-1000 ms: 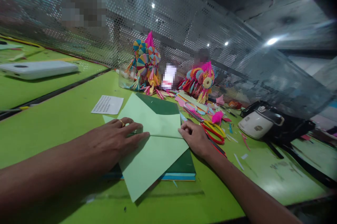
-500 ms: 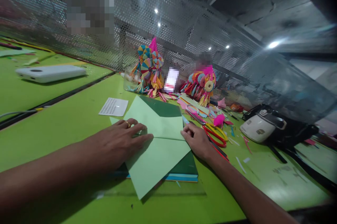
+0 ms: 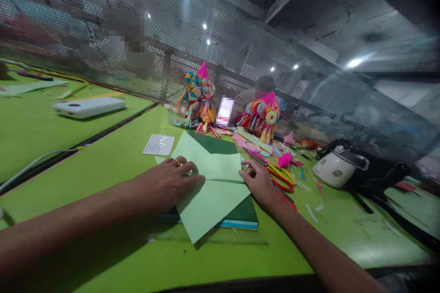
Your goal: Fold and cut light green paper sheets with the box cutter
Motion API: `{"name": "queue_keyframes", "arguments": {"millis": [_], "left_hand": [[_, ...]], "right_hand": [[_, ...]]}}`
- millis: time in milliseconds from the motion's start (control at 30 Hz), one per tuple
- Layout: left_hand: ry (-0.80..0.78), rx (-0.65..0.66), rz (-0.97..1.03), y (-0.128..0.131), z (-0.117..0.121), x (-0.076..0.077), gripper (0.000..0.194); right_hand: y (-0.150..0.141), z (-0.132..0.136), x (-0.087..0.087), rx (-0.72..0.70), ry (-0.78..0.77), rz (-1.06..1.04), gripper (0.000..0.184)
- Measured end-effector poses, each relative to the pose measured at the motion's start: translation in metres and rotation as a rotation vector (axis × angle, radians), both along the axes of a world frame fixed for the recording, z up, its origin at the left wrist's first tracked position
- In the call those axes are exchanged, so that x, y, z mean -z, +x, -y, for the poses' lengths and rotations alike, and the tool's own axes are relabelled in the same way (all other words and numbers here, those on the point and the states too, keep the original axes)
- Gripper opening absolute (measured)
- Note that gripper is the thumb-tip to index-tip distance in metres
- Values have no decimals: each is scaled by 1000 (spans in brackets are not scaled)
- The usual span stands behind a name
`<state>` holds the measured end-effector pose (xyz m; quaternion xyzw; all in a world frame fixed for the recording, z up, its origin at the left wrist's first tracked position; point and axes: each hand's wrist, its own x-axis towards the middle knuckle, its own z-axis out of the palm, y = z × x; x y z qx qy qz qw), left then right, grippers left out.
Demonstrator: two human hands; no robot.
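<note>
Your left hand [image 3: 173,183] is resting half-open on the paper [image 3: 213,206] at 9 o'clock; right hand [image 3: 260,183] is sitting curled at its 3 o'clock edge, pinch unclear. Probably light, creasing easily; hold edges.

Black bag [image 3: 381,171], white device [image 3: 94,107] (lying flat)

Hands [image 3: 172,185] on creased light-green paper [image 3: 215,206] | right seemingly pinching its edge | dark-green stack [image 3: 222,146] beneath | scissors [image 3: 264,162] near right
</note>
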<state>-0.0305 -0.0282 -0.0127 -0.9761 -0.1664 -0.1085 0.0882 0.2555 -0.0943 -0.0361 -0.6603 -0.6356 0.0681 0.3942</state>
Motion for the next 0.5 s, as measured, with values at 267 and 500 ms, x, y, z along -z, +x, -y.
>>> {"name": "queue_keyframes", "arguments": {"millis": [267,500], "left_hand": [[33,12,46,1,1,1,41],[59,19,5,1,4,-2,37]], "right_hand": [[-39,27,-35,-328,237,527,37],[-65,24,-27,-433,32,686,33]]}}
